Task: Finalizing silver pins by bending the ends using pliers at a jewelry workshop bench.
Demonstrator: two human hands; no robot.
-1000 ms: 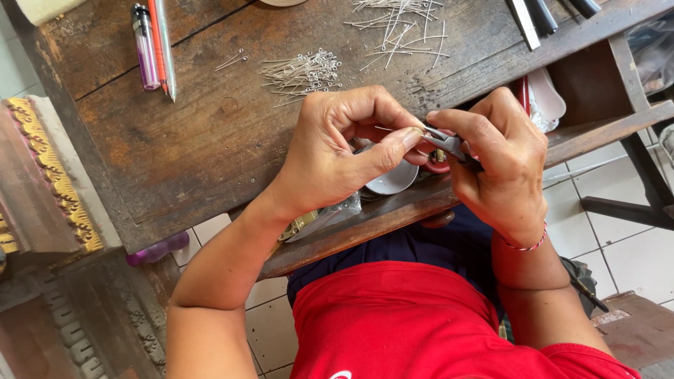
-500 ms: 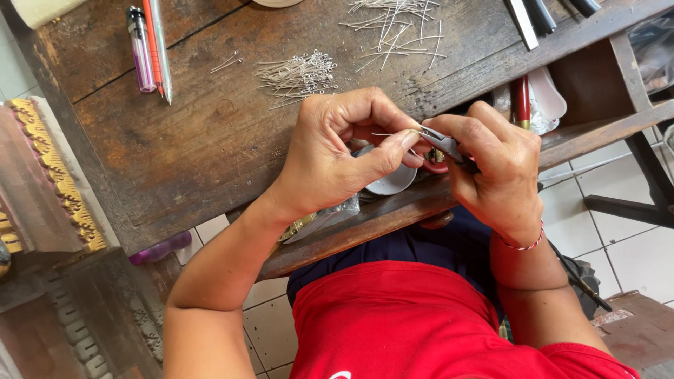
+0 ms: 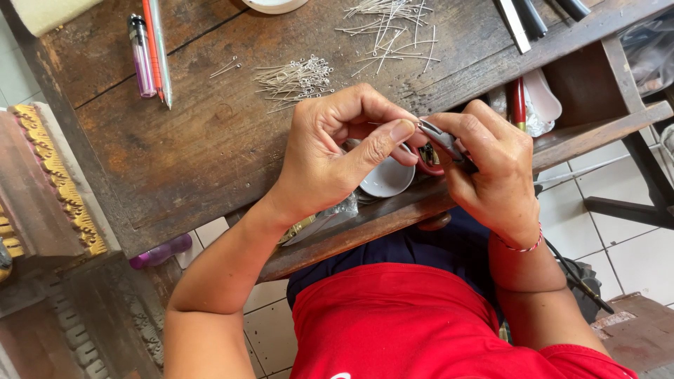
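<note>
left hand point(image 3: 330, 158) pinches wire, seemingly (tiny); right hand point(image 3: 491, 168) | pliers point(image 3: 439, 137) gripped

The pliers point(image 3: 441, 140) show only their metal tip; the right hand point(image 3: 491, 172) covers the handles. Whatever the left hand point(image 3: 337, 151) pinches is too thin to tell. At twelve o'clock the round white rim point(image 3: 275, 5) is cut off by the edge, as are the dark tools point(image 3: 537, 15) at one o'clock.
</note>
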